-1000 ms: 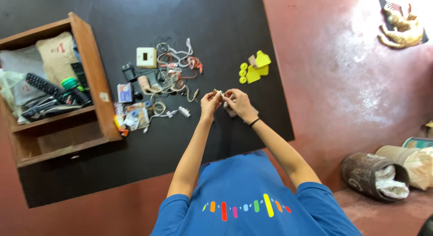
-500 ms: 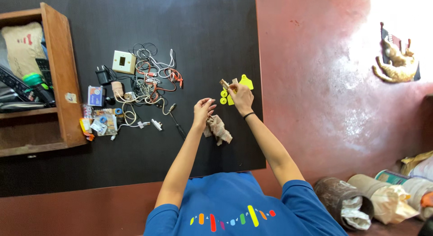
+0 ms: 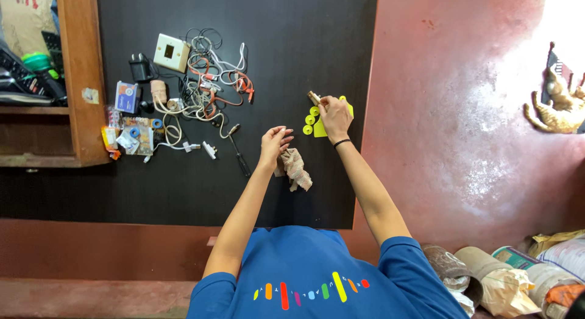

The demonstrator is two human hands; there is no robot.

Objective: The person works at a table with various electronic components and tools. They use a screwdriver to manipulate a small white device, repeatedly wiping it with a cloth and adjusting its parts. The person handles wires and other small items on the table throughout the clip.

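Fingertips of the right hand [image 3: 334, 113] pinch a small brownish cylindrical piece [image 3: 314, 98], held just above the black table [image 3: 292, 45] and over a cluster of yellow plastic pieces [image 3: 312, 119] lying there. What exactly the piece is cannot be told at this size; it looks rigid and very light, so a two-finger pinch near its end seems enough, though something so small and smooth could easily slip or roll away if set down loosely. The left hand [image 3: 274, 144] hangs with fingers loosely curled and holds nothing; it is just beside a crumpled checked cloth [image 3: 297, 168] on the table, soft and limp, which could be gathered up anywhere along its folds. Further left lies a black-handled screwdriver [image 3: 238, 151], and beyond it a tangle of white, orange and black cables [image 3: 207, 90] with a white plug [image 3: 209, 150], a beige wall switch plate [image 3: 171, 53], a black adapter [image 3: 140, 68] and some small packets [image 3: 128, 97]. A wooden crate [image 3: 82, 75] stands at the table's left end, open toward the camera; it contains a brown paper bag [image 3: 24, 17], a green round thing and dark tools, too shadowed to identify. On the red floor at lower right sit open sacks [image 3: 487, 282] stuffed with paper or cloth scraps.
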